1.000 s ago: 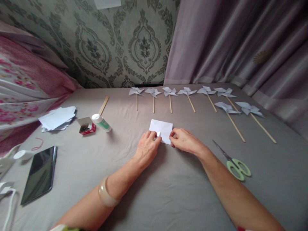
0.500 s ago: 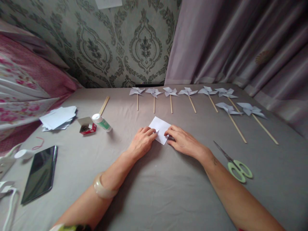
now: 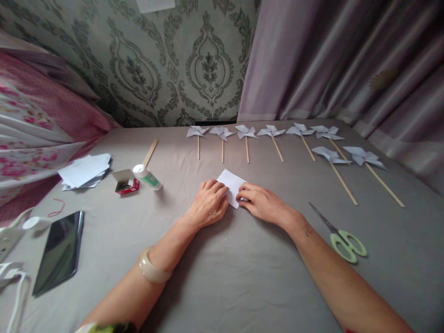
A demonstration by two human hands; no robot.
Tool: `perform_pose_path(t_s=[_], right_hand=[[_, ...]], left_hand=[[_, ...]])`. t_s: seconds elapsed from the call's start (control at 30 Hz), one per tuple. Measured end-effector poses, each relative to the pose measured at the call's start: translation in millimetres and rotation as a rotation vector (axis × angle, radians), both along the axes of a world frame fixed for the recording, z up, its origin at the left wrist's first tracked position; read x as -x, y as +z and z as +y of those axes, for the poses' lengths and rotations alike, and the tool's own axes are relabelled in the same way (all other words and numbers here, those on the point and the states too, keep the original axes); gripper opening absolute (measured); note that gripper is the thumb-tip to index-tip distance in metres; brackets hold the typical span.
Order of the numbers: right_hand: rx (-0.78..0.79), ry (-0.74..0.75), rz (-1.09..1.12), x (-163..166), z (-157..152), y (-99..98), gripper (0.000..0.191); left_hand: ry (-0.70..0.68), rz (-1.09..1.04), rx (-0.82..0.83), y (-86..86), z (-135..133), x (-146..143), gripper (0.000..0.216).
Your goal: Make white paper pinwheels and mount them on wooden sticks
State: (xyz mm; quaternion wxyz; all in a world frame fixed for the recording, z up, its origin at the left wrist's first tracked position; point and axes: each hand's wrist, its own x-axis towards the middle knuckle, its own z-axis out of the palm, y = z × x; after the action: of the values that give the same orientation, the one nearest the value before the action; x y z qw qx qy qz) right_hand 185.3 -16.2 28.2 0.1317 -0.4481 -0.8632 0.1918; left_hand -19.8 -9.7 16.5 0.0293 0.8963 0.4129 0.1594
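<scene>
Head view: left hand and right hand, each grip closed on opposite sides of the paper, apparently steadying it. Scissors lie aside, presumably for room.

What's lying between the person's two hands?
A piece of white paper; the left hand and right hand both touch it, as the head view shows.

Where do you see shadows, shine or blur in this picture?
In the head view, a soft shadow lies beside the left forearm and the white paper looks bright with little detail; in that same view, the smartphone's screen shows dull reflections, the lavender curtain darkens toward the upper right, and the glue stick's label is too soft to read.
</scene>
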Motion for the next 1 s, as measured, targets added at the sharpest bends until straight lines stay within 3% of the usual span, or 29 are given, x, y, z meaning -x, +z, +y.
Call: perform_pose_path(t_s=[0.37, 0.6, 1.0], right_hand=[[-0.005, -0.008, -0.025, -0.8, -0.5, 1.6, 0.013], [-0.016, 0.034, -0.009, -4.8, 1.2, 0.6, 0.016], [-0.18, 0.092, 0.037, -5.4, -1.0, -15.1, 0.022]], left_hand=[[-0.008, 0.087, -0.03, -1.8, 2.9, -4.9, 0.029], [0.062, 0.131, -0.085, -2.8, 0.0, -7.6, 0.027], [0.04, 0.059, -0.095, -7.0, -2.4, 0.0, 0.032]])
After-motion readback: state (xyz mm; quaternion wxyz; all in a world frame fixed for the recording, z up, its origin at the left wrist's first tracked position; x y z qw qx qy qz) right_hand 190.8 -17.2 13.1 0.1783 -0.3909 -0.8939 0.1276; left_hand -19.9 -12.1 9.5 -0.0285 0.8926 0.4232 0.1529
